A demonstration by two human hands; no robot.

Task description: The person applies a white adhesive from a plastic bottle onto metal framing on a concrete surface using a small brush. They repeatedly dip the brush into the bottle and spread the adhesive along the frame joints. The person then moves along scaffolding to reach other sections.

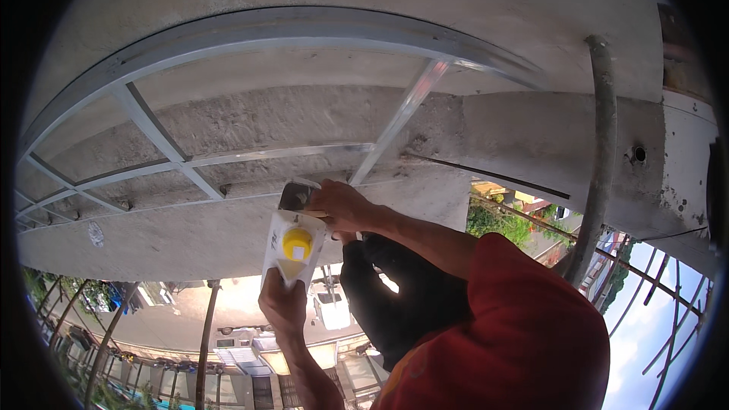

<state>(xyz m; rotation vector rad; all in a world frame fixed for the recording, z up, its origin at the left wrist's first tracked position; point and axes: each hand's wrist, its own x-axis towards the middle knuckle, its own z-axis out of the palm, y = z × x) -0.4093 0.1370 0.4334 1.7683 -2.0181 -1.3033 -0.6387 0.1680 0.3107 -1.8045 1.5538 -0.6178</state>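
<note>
One white pack (292,221) with a yellow disc (293,238) held near the grey metal frame (181,160), left hand (284,307) pinching its lower end, right hand (342,206) closed on its edge by the dark upper end, grips presumably set apart to keep it steady.

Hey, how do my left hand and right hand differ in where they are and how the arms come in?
Your left hand grips the lower end of the white object; your right hand is at its upper end. The left forearm comes up from the lower edge, while the right forearm reaches in from the right, below a red sleeve. Both hands are bare.
</note>
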